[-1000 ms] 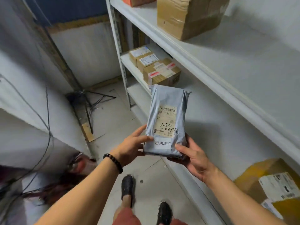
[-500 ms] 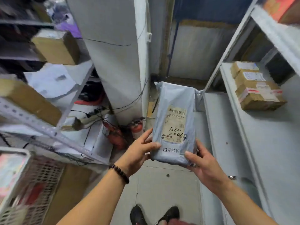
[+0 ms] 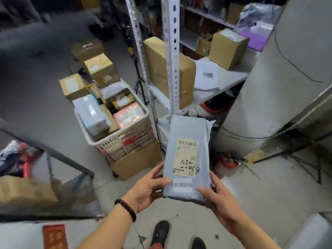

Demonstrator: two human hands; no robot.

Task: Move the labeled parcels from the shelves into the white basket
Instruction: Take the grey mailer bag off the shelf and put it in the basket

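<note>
A grey plastic parcel (image 3: 186,133) with a beige label and handwritten numbers is held upright in front of me. My left hand (image 3: 147,187) grips its lower left edge, thumb on the front. My right hand (image 3: 217,196) grips its lower right corner. The white basket (image 3: 125,142) stands on a cardboard box to the upper left of the parcel, heaped with several boxes and packets.
A white perforated shelf post (image 3: 172,56) rises just behind the parcel, with large cardboard boxes (image 3: 167,69) on the shelves. A grey pillar (image 3: 280,83) stands at right. More boxes (image 3: 100,67) sit behind the basket. A dark rail (image 3: 53,151) crosses at left. My shoes (image 3: 159,232) are below.
My view has swung left, away from the white shelves, and now faces the basket and other racks. Both hands keep the same hold on the grey parcel.
</note>
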